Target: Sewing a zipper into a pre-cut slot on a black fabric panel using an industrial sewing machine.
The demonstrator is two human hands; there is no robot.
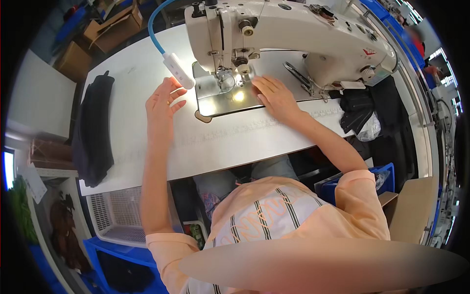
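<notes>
My left hand [165, 97] is at the white table lamp head [177, 70] on its blue flexible neck, with the fingers apart. Whether the fingertips touch the lamp I cannot tell. My right hand [277, 98] lies with fingers stretched out at the right edge of the shiny metal plate [223, 105], just right of the needle area. No held item shows in either hand. Above the plate stands the white sewing machine [279, 24], its needle and presser foot lit by the lamp.
A stack of dark fabric pieces [95, 130] lies on the left of the white table [132, 142]. Tweezers [297, 74] rest behind my right hand. Black fabric [356, 109] sits at the right end. A white basket [125, 213] stands below the table's left edge.
</notes>
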